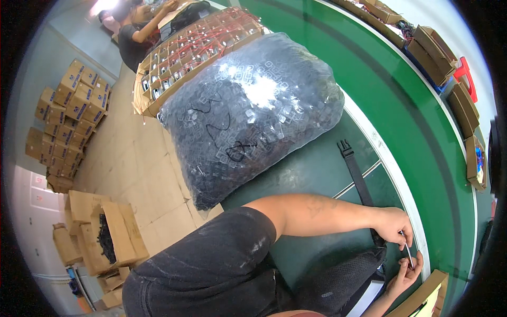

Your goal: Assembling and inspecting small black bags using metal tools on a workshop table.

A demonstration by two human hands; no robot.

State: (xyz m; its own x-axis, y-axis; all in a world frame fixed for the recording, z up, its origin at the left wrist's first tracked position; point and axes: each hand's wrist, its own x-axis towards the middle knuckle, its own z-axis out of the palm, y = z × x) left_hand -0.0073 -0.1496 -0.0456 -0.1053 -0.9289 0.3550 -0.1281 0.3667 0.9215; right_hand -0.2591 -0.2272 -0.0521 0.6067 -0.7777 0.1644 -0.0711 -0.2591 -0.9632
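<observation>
My left arm reaches across to the right, and my left hand (393, 226) pinches the upper end of a slim, silver-and-dark rod (407, 250). Just below it, the fingertips of my right hand (405, 276) close on the rod's lower end. Its exact kind is too small to make out. Under my left wrist runs a black strap (359, 179), with a black plastic buckle (345, 148) at its far end. A black mesh padded piece (338, 280) lies beside my hands, close to my body. Next to it shows a pale flat strip (367, 298).
A big clear bag (253, 116) full of black plastic parts lies on the dark green table (296, 185). Behind it stands a divided cardboard tray (195, 50) with red wires, near another person (134, 39). Cartons (74, 111) are stacked left; an open box (422, 296) stands lower right.
</observation>
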